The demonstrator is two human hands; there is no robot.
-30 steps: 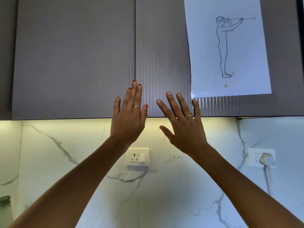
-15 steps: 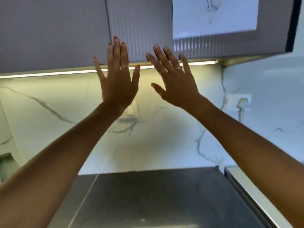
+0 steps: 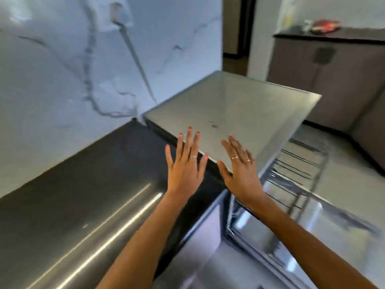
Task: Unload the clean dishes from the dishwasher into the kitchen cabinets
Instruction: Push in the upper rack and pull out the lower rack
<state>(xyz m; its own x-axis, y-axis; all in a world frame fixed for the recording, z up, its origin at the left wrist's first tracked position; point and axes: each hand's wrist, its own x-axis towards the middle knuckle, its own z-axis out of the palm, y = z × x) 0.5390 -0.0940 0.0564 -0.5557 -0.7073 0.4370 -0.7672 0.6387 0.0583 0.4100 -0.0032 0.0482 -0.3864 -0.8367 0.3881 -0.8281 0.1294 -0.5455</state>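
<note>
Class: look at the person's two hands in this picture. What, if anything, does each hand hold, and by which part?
Nothing is held. The left hand and the right hand are both open, fingers straight and spread.

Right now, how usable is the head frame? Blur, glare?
Head view: heavy motion blur throughout, with the wall socket and dishwasher rack smeared; bright glare streaks cross the dark countertop; wide-angle tilt skews the edges; the left hand and right hand stay fairly sharp.

Motion blur is smearing the wire dishwasher rack [image 3: 295, 170], hiding whatever it holds. The reddish object [image 3: 326, 25] on the far dark counter is staying unidentifiable.
</note>
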